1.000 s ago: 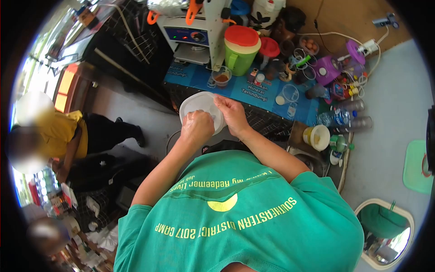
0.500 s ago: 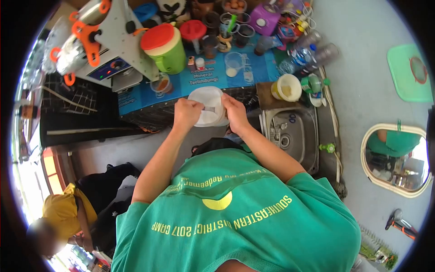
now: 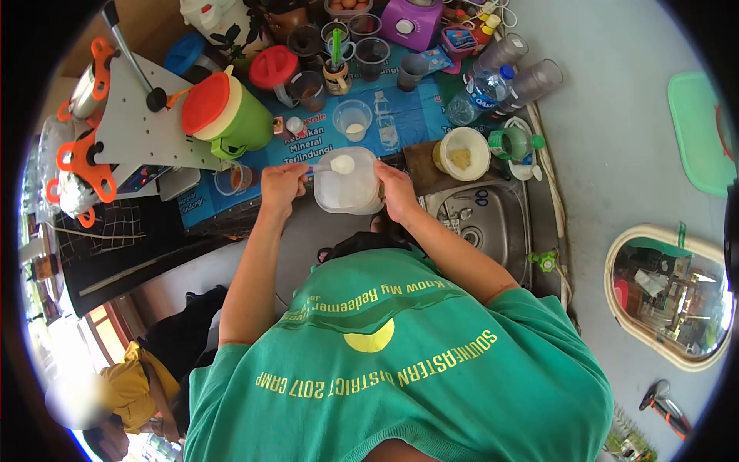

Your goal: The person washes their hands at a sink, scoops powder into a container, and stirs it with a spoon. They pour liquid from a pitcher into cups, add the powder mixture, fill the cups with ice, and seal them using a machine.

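My right hand (image 3: 396, 189) grips the side of a translucent white plastic tub (image 3: 339, 199), held in front of my body at the counter's edge. Pinched in my left hand (image 3: 282, 188) is a spoon (image 3: 317, 168) with a pale handle. White powder heaps on the spoon's bowl, which is over the tub. Just beyond, on the blue table cover (image 3: 308, 132), stands a clear plastic cup (image 3: 352, 115) with something white at its bottom.
Right of the tub are a steel sink (image 3: 500, 219) and a white bucket (image 3: 466, 146) with yellowish contents. A green jug (image 3: 242, 127) with a red lid stands left, beside a grey machine (image 3: 142, 115). A person in yellow (image 3: 135, 389) is behind at lower left.
The spoon has come up out of the tub with white powder on it, as my left hand moved left. My right hand still holds the tub. The head view has shifted.
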The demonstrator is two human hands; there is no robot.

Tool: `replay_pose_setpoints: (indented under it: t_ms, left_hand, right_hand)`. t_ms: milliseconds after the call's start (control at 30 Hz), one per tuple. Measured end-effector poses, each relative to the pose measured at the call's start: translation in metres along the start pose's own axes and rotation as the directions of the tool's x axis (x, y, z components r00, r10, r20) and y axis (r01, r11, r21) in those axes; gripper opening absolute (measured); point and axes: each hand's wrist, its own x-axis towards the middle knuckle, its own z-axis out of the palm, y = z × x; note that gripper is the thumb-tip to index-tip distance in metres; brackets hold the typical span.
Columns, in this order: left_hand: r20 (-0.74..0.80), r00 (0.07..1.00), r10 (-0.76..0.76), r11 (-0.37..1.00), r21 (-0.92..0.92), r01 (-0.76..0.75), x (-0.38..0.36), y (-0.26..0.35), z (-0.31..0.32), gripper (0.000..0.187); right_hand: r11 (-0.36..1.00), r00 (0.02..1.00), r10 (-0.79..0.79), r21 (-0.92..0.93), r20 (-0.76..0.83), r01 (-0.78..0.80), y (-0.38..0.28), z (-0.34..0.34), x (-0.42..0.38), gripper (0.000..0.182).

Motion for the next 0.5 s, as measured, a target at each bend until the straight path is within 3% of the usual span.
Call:
replay_pose_setpoints:
  t_ms: [100, 167, 233, 300, 333, 367, 400, 433, 467, 500]
  left_hand:
    - [0.003, 0.998, 0.059, 0.997, 0.05, -0.06, 0.021, 0.022, 0.005, 0.012]
    - [-0.057, 0.992, 0.116, 0.991, -0.057, -0.119, 0.038, 0.034, 0.015, 0.016]
    - [-0.09, 0.987, 0.134, 0.991, -0.01, -0.136, 0.054, 0.034, 0.031, 0.016]
    - [-0.145, 0.923, 0.356, 0.905, 0.298, -0.303, 0.066, 0.026, 0.05, 0.018]
    - [-0.071, 0.856, 0.512, 0.755, 0.513, -0.409, 0.078, 0.009, 0.053, 0.013]
    - [-0.074, 0.857, 0.51, 0.757, 0.511, -0.407, 0.085, -0.002, 0.057, 0.013]
    - [0.138, 0.62, 0.773, 0.426, 0.612, -0.667, 0.088, -0.009, 0.063, 0.014]
    - [0.373, 0.298, 0.879, 0.01, 0.609, -0.793, 0.092, -0.014, 0.067, 0.017]
    - [0.368, 0.297, 0.881, 0.01, 0.612, -0.791, 0.092, -0.015, 0.068, 0.017]
    - [0.49, 0.244, 0.836, -0.134, 0.615, -0.777, 0.09, -0.016, 0.068, 0.023]
  right_hand:
    - [0.998, 0.995, 0.013, 0.068, -0.104, -0.005, -0.005, 0.007, 0.006, 0.04]
    - [0.999, 0.994, 0.039, 0.04, -0.103, -0.035, -0.007, 0.0, 0.009, 0.04]
    - [0.998, 0.993, 0.063, 0.013, -0.102, -0.062, -0.007, -0.009, 0.015, 0.041]
    - [0.994, 0.996, 0.073, -0.075, -0.049, -0.077, -0.001, -0.019, 0.025, 0.039]
    - [0.994, 0.996, 0.077, -0.076, -0.05, -0.081, 0.002, -0.02, 0.028, 0.039]
    - [0.998, 0.997, 0.061, -0.019, -0.052, -0.062, 0.003, -0.021, 0.029, 0.042]
    - [0.999, 0.997, 0.053, 0.007, -0.05, -0.053, 0.005, -0.022, 0.031, 0.043]
    - [0.999, 0.998, 0.045, 0.033, -0.048, -0.043, 0.006, -0.023, 0.033, 0.045]
    - [0.998, 0.997, 0.057, 0.04, -0.043, -0.055, 0.006, -0.025, 0.035, 0.044]
    - [0.997, 0.997, 0.067, 0.048, -0.037, -0.065, 0.006, -0.026, 0.036, 0.044]
